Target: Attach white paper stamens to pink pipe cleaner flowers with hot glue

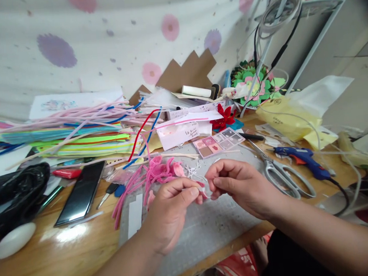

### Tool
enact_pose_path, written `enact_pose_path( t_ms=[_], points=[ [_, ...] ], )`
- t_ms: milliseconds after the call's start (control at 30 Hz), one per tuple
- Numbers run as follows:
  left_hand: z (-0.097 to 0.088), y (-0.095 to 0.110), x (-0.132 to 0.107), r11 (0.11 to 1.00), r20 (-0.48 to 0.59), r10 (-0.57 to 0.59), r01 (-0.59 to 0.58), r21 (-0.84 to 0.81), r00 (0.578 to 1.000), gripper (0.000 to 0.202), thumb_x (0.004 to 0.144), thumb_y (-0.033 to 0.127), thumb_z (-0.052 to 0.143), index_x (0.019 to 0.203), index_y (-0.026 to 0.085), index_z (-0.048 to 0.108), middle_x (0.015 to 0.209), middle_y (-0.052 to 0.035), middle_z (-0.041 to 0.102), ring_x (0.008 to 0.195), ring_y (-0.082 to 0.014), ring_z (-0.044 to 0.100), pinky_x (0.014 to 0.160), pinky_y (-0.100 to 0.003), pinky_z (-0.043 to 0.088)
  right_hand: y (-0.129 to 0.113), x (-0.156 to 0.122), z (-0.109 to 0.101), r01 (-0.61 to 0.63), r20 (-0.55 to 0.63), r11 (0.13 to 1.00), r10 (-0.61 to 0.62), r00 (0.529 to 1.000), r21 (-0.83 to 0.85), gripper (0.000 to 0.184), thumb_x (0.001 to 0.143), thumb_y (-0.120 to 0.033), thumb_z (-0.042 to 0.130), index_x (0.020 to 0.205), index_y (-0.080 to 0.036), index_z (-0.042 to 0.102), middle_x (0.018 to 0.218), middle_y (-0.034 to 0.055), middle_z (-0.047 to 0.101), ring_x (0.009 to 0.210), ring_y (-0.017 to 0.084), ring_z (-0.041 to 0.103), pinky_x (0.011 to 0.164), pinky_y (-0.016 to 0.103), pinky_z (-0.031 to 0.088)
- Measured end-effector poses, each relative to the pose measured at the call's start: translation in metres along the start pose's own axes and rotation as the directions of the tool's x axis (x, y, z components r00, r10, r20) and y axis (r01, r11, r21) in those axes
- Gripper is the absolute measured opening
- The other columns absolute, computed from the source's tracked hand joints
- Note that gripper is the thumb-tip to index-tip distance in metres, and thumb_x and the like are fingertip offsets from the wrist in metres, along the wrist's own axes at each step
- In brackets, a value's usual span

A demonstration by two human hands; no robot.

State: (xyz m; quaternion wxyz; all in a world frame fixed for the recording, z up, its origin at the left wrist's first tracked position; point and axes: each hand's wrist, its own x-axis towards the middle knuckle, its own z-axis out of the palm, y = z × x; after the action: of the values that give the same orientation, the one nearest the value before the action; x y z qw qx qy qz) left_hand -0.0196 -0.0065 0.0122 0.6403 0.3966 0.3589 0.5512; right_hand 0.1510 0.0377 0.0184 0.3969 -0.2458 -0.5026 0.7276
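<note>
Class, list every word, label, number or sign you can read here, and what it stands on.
Nothing reads with certainty.
White card: handwriting, perhaps starting "16"; the rest is too blurred.
Yellow bag: printing, too small and blurred.
Red item at the bottom: pale marks, too blurred to tell.

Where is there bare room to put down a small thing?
Bare: the grey mat between the left hand, right hand and front table edge; the wood between the phone and left forearm. Crowded: pink stems and palette beyond the hands; scissors and glue gun rightward.
</note>
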Motion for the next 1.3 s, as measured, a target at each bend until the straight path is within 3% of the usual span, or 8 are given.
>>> enact_pose_path(
  t_ms=[367,700,833,933,1033,1100,1167,1300],
  points=[
    [-0.004,0.002,0.003,0.996,-0.067,-0.034,0.028,-0.088,0.997,0.005,0.071,0.019,0.07,0.068,0.015,0.071,0.059,-0.0005,0.064,0.06,-0.0111,0.057,0.058,-0.022,0.042,-0.002,-0.002,0.0,0.144,-0.035,0.977,-0.14,0.99,0.155,0.005,0.081,-0.015,0.064,0.08,-0.018,0.061,0.049,-0.0099,0.042,0.044,0.005,0.032,0.052,0.022,0.048],
    [-0.006,0.002,0.002,0.993,-0.079,-0.047,0.038,-0.109,0.996,0.004,0.073,0.018,0.07,0.071,0.016,0.072,0.064,-0.0005,0.066,0.063,-0.0107,0.058,0.064,-0.022,0.045,-0.016,-0.004,-0.005,0.206,-0.015,0.958,-0.207,0.978,0.2,0.011,0.079,-0.011,0.058,0.071,-0.02,0.057,0.064,-0.0036,0.051,0.064,0.01,0.049,0.077,0.031,0.049],
    [-0.006,0.003,0.003,0.994,-0.08,-0.052,0.043,-0.102,0.995,0.005,0.074,0.019,0.069,0.071,0.016,0.071,0.063,-0.0009,0.065,0.063,-0.0109,0.057,0.064,-0.022,0.044,-0.017,-0.005,-0.009,0.187,-0.006,0.968,-0.189,0.982,0.167,0.019,0.062,-0.002,0.063,0.068,-0.02,0.059,0.069,-0.0032,0.055,0.07,0.011,0.052,0.08,0.03,0.048],
    [-0.005,0.003,0.003,0.995,-0.083,-0.041,0.034,-0.09,0.996,0.005,0.074,0.018,0.068,0.07,0.016,0.071,0.064,-0.0012,0.066,0.063,-0.0111,0.057,0.064,-0.022,0.043,-0.015,-0.006,-0.016,0.124,0.015,0.992,-0.124,0.992,0.031,0.016,0.062,-0.007,0.067,0.073,-0.019,0.065,0.064,-0.0032,0.057,0.055,0.009,0.05,0.056,0.022,0.046],
    [-0.004,0.003,0.003,0.996,-0.081,-0.049,0.043,-0.075,0.995,0.006,0.074,0.018,0.068,0.07,0.016,0.071,0.064,-0.0015,0.065,0.064,-0.0114,0.055,0.065,-0.023,0.042,-0.014,-0.006,-0.02,0.029,-0.045,0.981,-0.039,0.998,-0.191,0.006,0.076,-0.022,0.069,0.081,-0.019,0.07,0.049,-0.007,0.049,0.036,0.004,0.034,0.034,0.017,0.028],
    [-0.004,0.003,0.002,0.997,-0.066,-0.049,0.045,-0.056,0.997,0.006,0.074,0.018,0.067,0.069,0.016,0.071,0.063,-0.0011,0.064,0.063,-0.0115,0.054,0.065,-0.024,0.042,-0.014,-0.006,-0.018,0.048,-0.047,0.957,-0.064,0.997,-0.287,0.006,0.076,-0.022,0.071,0.082,-0.019,0.072,0.056,-0.0039,0.058,0.044,0.006,0.046,0.04,0.017,0.037],
    [-0.003,0.003,0.001,0.999,-0.034,-0.04,0.04,-0.02,0.999,0.008,0.074,0.017,0.066,0.066,0.016,0.07,0.061,-0.0006,0.062,0.063,-0.0119,0.054,0.065,-0.025,0.041,-0.013,-0.005,-0.013,0.107,0.025,0.947,-0.104,0.994,-0.303,0.008,0.076,-0.019,0.072,0.084,-0.019,0.073,0.074,0.0008,0.068,0.064,0.01,0.061,0.059,0.021,0.05],
    [-0.001,0.004,0.0,0.995,0.015,-0.057,0.055,0.082,0.998,0.01,0.072,0.017,0.064,0.064,0.016,0.069,0.059,-0.0006,0.061,0.063,-0.0128,0.053,0.064,-0.026,0.039,-0.007,-0.004,-0.004,0.097,0.088,0.972,-0.079,0.993,-0.214,0.008,0.079,-0.019,0.071,0.086,-0.02,0.074,0.077,0.0009,0.071,0.071,0.011,0.065,0.069,0.025,0.054]
  ],
)
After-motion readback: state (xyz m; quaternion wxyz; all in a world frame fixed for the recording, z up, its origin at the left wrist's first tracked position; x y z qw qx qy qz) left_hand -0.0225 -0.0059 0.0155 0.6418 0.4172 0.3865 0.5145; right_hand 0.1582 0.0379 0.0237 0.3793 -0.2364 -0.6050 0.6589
